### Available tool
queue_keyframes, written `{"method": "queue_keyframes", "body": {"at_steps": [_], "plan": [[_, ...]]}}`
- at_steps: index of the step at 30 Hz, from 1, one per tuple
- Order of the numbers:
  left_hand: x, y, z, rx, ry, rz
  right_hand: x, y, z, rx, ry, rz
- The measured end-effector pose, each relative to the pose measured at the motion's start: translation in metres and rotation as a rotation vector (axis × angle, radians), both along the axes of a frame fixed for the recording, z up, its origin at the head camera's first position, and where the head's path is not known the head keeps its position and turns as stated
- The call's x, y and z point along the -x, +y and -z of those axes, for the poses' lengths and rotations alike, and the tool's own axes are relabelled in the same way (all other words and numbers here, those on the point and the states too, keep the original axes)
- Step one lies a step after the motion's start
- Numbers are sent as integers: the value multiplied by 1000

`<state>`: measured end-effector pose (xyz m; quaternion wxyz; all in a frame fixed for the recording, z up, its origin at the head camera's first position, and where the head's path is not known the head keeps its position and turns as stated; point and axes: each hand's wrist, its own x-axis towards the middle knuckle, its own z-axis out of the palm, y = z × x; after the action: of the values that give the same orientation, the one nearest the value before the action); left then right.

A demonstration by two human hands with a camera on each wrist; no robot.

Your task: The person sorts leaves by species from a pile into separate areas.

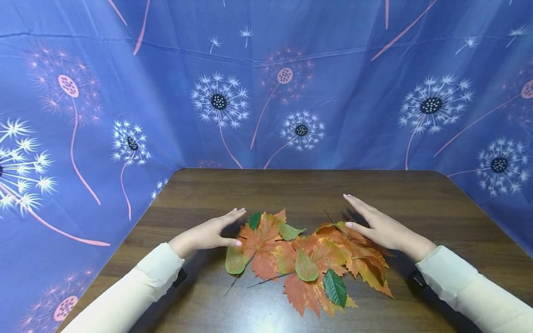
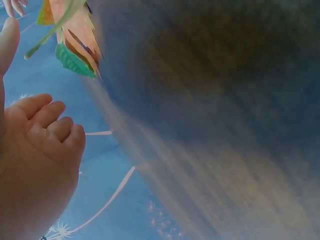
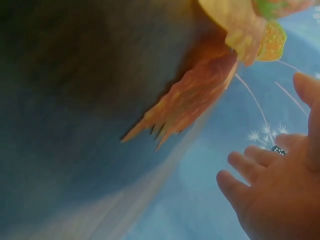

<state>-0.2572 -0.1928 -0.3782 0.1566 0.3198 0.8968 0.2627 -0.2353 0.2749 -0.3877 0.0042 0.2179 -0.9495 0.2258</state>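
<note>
A loose spread of artificial autumn leaves lies across the middle of the table in the head view. Orange maple leaves (image 1: 261,240) make up most of it, with small green-brown rounded leaves (image 1: 306,267) and a dark green toothed leaf (image 1: 335,287) on top. My left hand (image 1: 208,233) is at the left end of the spread, fingers straight, its thumb tip close by a rounded leaf (image 1: 235,261). At the right end my right hand (image 1: 385,226) has straight fingers too, its thumb overlapping an orange leaf (image 1: 366,259) in this view. Neither palm holds anything in the wrist views.
The brown wooden table (image 1: 200,296) has rounded far corners. Directly behind it and along both sides hangs a blue cloth (image 1: 354,92) printed with dandelions. Thin dark stems (image 1: 270,280) stick out from the leaves toward the near edge.
</note>
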Motion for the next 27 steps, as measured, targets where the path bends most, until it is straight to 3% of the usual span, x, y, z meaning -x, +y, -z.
{"method": "queue_keyframes", "body": {"at_steps": [7, 14, 21, 27], "plan": [[-10, -1, 2, -25, -74, 6, -11, 1, 0, 34, 0, -11], [-17, -4, 4, -13, -61, 11, -26, -3, 0, 66, 17, -7], [-19, -6, 6, -33, -135, -3, -37, -2, 2, 96, 25, -6], [-22, -7, 9, -5, -125, 20, -43, -1, 2, 99, 71, -16]]}}
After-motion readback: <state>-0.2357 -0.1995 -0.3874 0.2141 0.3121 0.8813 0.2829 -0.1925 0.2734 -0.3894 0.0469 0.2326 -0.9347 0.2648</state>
